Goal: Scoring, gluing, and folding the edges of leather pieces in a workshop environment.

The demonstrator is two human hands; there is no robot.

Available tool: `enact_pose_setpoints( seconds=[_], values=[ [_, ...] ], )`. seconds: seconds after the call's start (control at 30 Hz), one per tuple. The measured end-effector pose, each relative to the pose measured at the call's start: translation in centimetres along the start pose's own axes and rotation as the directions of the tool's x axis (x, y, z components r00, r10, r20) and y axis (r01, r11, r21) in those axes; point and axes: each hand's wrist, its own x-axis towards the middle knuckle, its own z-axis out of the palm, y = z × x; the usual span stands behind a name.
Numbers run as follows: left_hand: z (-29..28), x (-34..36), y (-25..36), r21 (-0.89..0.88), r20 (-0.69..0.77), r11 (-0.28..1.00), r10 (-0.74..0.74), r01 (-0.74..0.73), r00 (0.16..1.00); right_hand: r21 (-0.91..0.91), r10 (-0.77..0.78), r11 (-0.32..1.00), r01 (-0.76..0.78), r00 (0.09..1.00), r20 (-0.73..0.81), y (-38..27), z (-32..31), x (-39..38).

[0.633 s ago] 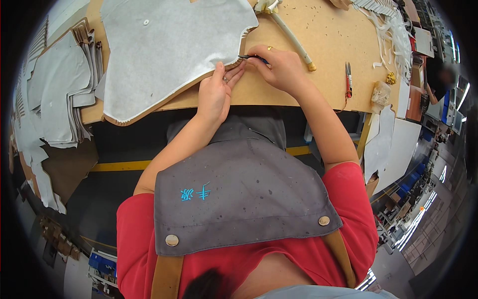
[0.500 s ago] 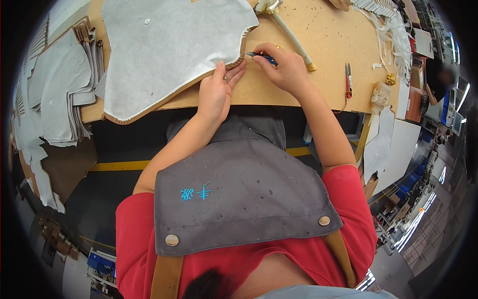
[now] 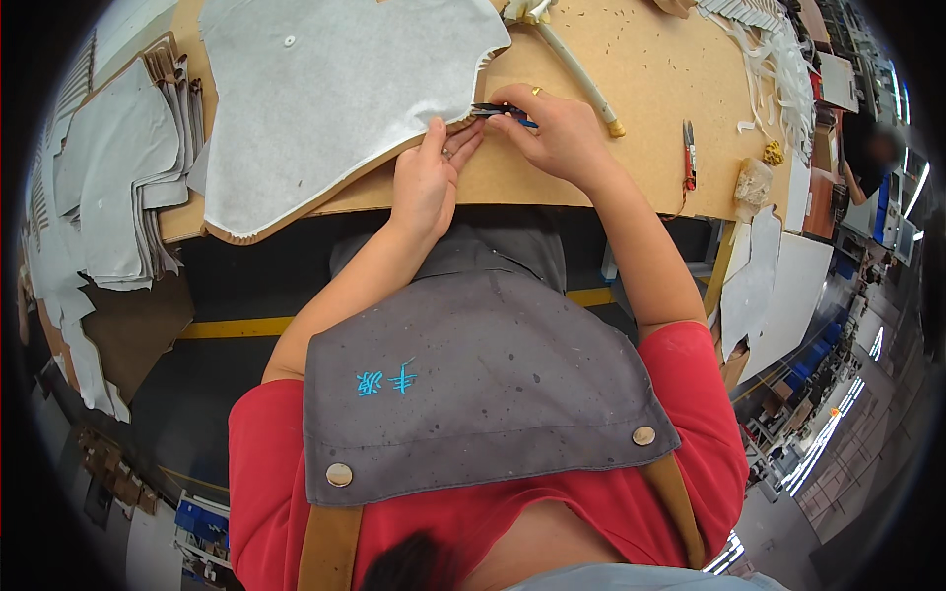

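A large leather-like piece (image 3: 345,98) lies white backing up on the table, with a brown edge folded in small pleats along its rim. My left hand (image 3: 429,177) grips this rim near its right corner, thumb on top and fingers below. In my right hand (image 3: 552,133) is a pair of small dark-bladed snips (image 3: 493,110) with blue on the handle. Their blades are parted, and the tips reach the pleated edge just beyond my left fingers.
Stacked white-backed pieces (image 3: 123,177) stand at the left. A long pale-handled brush (image 3: 576,79) lies on the tan table (image 3: 660,89). Red-handled snips (image 3: 690,158) and a yellowish lump (image 3: 753,185) lie to the right, near white strips (image 3: 778,74). A person (image 3: 872,153) is at the far right.
My right hand has shifted slightly left, bringing the snips onto the pleated edge. Their blades now show parted. My left hand and the piece have hardly moved.
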Motion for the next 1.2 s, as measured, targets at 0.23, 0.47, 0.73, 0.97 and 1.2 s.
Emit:
enact_pose_setpoints(
  seconds=[0.23, 0.47, 0.73, 0.97, 1.2],
  values=[
    [-0.2, 0.1, 0.1, -0.009, 0.008, 1.000, -0.002, 0.003, 1.000, -0.103, -0.076, 0.992, 0.074, 0.997, -0.015, -0.1, 0.1, 0.2],
    [-0.2, 0.1, 0.0, -0.009, 0.020, 1.000, -0.004, 0.004, 1.000, 0.210, 0.076, 0.976, -0.052, 0.991, -0.107, 0.1, 1.1, -0.5],
    [-0.1, 0.1, 0.0, 0.012, -0.002, 1.000, 0.015, -0.015, 1.000, 0.177, 0.110, 0.981, -0.084, 0.983, -0.144, -0.8, 0.9, -1.4],
    [0.0, 0.2, 0.1, -0.005, -0.028, 1.000, -0.010, 0.010, 1.000, 0.068, 0.040, 0.997, -0.030, 0.988, -0.152, -1.0, 1.4, -1.2],
    [-0.3, 0.3, 0.0, -0.019, -0.039, 0.999, -0.043, 0.042, 0.998, 0.038, 0.041, 0.999, -0.037, 0.990, -0.134, -1.3, 1.3, -1.0]
  ],
)
